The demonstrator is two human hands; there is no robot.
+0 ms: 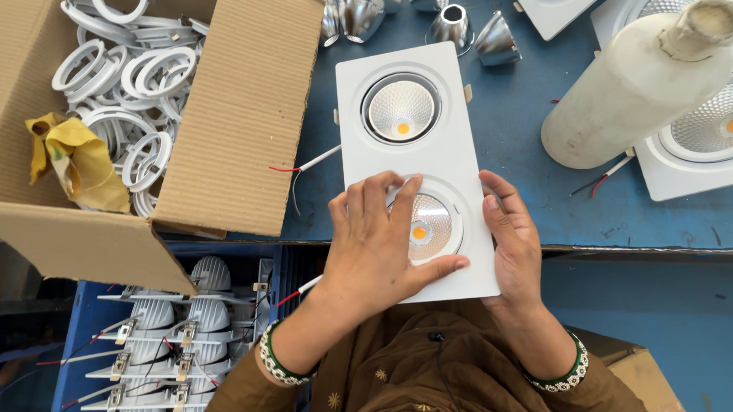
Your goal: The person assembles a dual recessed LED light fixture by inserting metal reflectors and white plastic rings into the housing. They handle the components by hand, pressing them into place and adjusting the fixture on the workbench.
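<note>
- Blue tabletop: white rectangular twin-lamp downlight panel overhangs its 6 o'clock edge, could tip off.
- Left hand, grip spread flat on lower lamp ring; pressing may pop it askew.
- Right hand, grip open, steadies panel's 3 o'clock edge.
- Red-white wire at 9 o'clock may snag.

The person wears a dark olive-brown garment with small embroidered gold motifs and sleeves ending above the wrists. Each wrist carries a beaded bracelet in green and white, one at the left and one at the right. A thin black cord hangs down the chest.
</note>
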